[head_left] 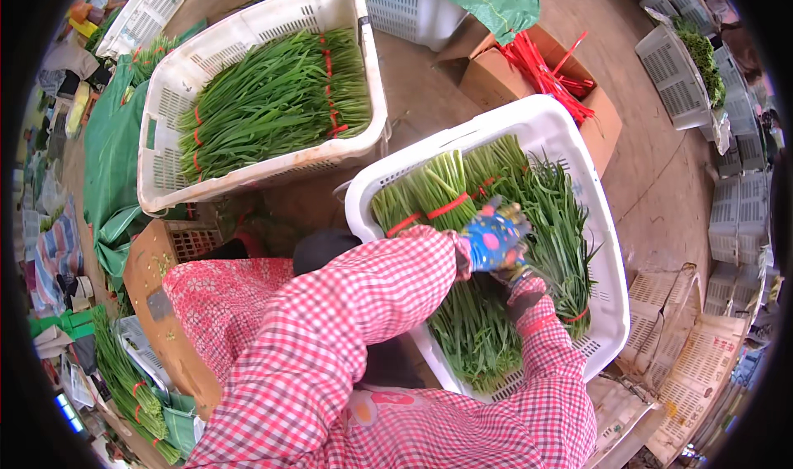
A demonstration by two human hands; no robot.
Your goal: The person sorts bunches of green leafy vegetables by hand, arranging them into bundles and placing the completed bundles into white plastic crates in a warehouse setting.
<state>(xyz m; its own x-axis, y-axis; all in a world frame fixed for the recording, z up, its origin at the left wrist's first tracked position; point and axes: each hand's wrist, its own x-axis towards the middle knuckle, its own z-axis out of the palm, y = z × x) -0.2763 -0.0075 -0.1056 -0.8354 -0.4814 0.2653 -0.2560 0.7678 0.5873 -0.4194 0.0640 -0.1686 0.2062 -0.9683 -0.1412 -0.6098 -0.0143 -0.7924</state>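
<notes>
My left hand (493, 238), in a blue glove with coloured dots, reaches across into the near white plastic crate (570, 151). Its fingers curl over a bundle of long green chives (541, 221) lying in the crate. My right hand (519, 285) comes up from below and is mostly hidden under the left one; only a dark cuff at the wrist shows. Both sleeves are red-and-white checked. Further bundles (425, 196) tied with red bands lie side by side in the same crate.
A second white crate (248, 35) full of banded chive bundles stands at the upper left. A cardboard box (496, 76) of red ties sits behind the near crate. Empty white crates (673, 80) are stacked at the right. Green sheeting (111, 163) and loose chives (124, 378) lie at the left.
</notes>
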